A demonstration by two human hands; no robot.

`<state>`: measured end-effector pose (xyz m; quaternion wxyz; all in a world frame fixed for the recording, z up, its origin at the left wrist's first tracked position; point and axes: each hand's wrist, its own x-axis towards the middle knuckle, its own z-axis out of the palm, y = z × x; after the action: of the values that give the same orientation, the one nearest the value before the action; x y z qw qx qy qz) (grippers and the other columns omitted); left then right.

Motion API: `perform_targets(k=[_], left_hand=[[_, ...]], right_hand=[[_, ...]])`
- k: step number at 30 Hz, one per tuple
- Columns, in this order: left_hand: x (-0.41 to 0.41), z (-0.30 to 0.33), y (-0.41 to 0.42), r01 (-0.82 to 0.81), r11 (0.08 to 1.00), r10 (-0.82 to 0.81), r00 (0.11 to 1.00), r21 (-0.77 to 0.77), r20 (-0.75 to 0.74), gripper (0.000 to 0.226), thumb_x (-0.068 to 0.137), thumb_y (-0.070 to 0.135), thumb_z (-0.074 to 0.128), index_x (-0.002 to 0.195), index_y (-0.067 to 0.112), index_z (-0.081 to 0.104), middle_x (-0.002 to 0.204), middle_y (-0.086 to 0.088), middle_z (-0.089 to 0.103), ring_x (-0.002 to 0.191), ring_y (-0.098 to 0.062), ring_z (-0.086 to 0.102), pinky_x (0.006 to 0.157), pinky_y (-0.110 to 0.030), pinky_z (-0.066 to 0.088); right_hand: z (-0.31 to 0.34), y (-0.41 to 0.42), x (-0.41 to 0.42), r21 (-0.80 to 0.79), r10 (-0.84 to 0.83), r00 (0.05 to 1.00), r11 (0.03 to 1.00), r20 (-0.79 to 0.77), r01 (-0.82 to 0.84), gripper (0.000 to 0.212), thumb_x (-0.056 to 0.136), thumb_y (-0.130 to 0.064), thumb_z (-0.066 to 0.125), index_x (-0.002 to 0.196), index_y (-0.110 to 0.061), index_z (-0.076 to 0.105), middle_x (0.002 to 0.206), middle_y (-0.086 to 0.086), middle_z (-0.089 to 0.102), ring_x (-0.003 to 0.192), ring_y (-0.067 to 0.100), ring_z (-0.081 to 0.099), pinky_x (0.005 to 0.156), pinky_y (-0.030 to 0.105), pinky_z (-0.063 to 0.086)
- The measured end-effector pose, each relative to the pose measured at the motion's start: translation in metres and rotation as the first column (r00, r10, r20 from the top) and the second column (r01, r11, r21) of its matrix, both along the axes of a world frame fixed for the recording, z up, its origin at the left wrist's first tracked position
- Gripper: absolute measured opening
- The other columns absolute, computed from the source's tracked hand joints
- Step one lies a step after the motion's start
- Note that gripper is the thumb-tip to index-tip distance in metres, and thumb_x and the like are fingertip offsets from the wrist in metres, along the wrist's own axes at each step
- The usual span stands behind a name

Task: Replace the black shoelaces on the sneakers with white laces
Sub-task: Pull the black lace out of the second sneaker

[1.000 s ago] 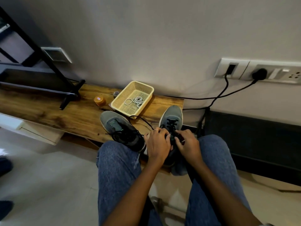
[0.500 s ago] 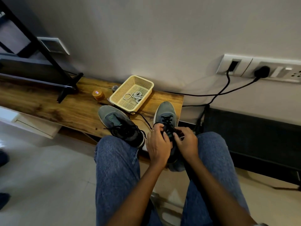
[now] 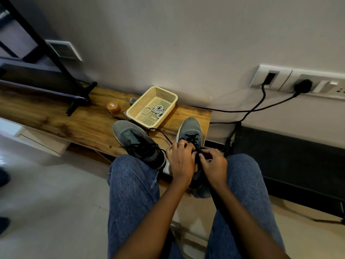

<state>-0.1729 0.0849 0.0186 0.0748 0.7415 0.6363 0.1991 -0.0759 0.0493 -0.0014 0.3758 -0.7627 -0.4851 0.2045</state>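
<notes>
Now: right sneaker (image 3: 191, 131) on bench (image 3: 74, 124) edge, black lace (image 3: 194, 140) pinched by left hand (image 3: 180, 159) and right hand (image 3: 213, 164). Left sneaker (image 3: 137, 142) beside it, lace loose. White laces (image 3: 155, 110) coiled in basket (image 3: 168, 94) behind.

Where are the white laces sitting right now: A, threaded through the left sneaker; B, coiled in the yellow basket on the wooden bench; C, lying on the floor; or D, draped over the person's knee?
B: the white laces lie coiled inside the yellow basket on the wooden bench, beyond both sneakers, while both hands work at the black lace of the right sneaker.
</notes>
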Motion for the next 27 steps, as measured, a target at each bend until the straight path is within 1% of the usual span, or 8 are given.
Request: perform_targets(k=[4,7,11,14,16,20,23,27], left_hand=[[-0.001,0.001,0.002,0.085,0.996,-0.085,0.996,-0.028,0.024,0.01,0.087,0.028,0.065,0.091,0.019,0.066,0.098,-0.002,0.063,0.097,-0.023,0.056,0.087,-0.041,0.04],[-0.002,0.004,0.003,0.15,0.979,-0.127,0.978,-0.138,0.167,0.008,0.09,0.019,0.059,0.086,0.013,0.056,0.088,-0.005,0.061,0.086,-0.025,0.057,0.076,-0.038,0.045],[-0.014,0.002,0.003,0.072,0.948,0.079,0.89,-0.309,0.449,0.009,0.091,0.014,0.057,0.084,0.015,0.052,0.093,0.001,0.066,0.09,-0.019,0.062,0.076,-0.032,0.049],[-0.02,0.001,-0.003,0.029,0.942,0.163,0.83,-0.334,0.533,0.012,0.09,0.013,0.059,0.083,0.018,0.051,0.101,0.003,0.066,0.098,-0.016,0.061,0.079,-0.024,0.044],[-0.02,-0.001,-0.008,0.037,0.958,0.109,0.87,-0.284,0.481,0.007,0.091,0.019,0.059,0.093,0.019,0.052,0.102,0.003,0.063,0.099,-0.017,0.059,0.08,-0.03,0.046],[-0.013,-0.007,-0.007,0.098,0.979,-0.056,0.973,-0.179,0.225,0.032,0.087,0.033,0.062,0.118,0.026,0.056,0.119,0.006,0.06,0.112,-0.016,0.05,0.092,-0.033,0.041],[-0.008,-0.009,0.0,0.096,0.984,-0.081,0.992,-0.15,0.1,0.027,0.089,0.034,0.061,0.113,0.023,0.066,0.124,0.006,0.059,0.114,-0.018,0.049,0.095,-0.033,0.038],[-0.004,-0.006,0.007,0.115,0.986,-0.1,0.988,-0.124,0.12,0.018,0.093,0.03,0.057,0.101,0.017,0.066,0.109,-0.001,0.063,0.103,-0.02,0.053,0.091,-0.032,0.038]], right_hand=[[0.005,0.0,-0.004,-0.035,-0.071,0.997,0.997,0.006,0.071,0.015,0.089,-0.02,0.065,0.101,-0.011,0.066,0.102,0.005,0.065,0.093,0.02,0.061,0.077,0.035,0.049],[0.006,0.0,-0.009,-0.061,-0.124,0.992,0.99,0.011,0.124,0.014,0.09,-0.02,0.062,0.1,-0.01,0.064,0.1,0.006,0.064,0.09,0.022,0.061,0.073,0.034,0.047],[0.007,0.004,-0.007,-0.093,-0.152,0.988,0.984,0.012,0.152,0.012,0.089,-0.018,0.062,0.097,-0.009,0.063,0.099,0.007,0.064,0.09,0.024,0.061,0.072,0.035,0.047],[0.01,0.006,-0.009,-0.121,-0.13,0.991,0.984,0.016,0.131,0.011,0.089,-0.021,0.061,0.096,-0.012,0.062,0.099,0.005,0.063,0.089,0.022,0.061,0.072,0.036,0.049],[0.011,0.006,-0.008,-0.125,-0.119,0.993,0.985,0.021,0.12,0.01,0.089,-0.02,0.061,0.095,-0.012,0.062,0.097,0.004,0.063,0.087,0.022,0.061,0.071,0.035,0.048],[0.011,0.005,-0.002,-0.146,-0.063,0.998,0.987,0.019,0.065,0.009,0.089,-0.02,0.062,0.095,-0.014,0.062,0.093,0.002,0.064,0.086,0.02,0.061,0.07,0.034,0.048],[0.013,0.006,-0.002,-0.175,-0.032,0.999,0.984,0.039,0.039,0.011,0.089,-0.023,0.061,0.096,-0.015,0.062,0.094,0.001,0.064,0.087,0.02,0.061,0.07,0.033,0.048],[0.015,0.007,-0.004,-0.193,-0.05,0.997,0.979,0.051,0.059,0.012,0.088,-0.026,0.06,0.095,-0.016,0.06,0.093,0.001,0.063,0.087,0.02,0.06,0.07,0.035,0.049]])
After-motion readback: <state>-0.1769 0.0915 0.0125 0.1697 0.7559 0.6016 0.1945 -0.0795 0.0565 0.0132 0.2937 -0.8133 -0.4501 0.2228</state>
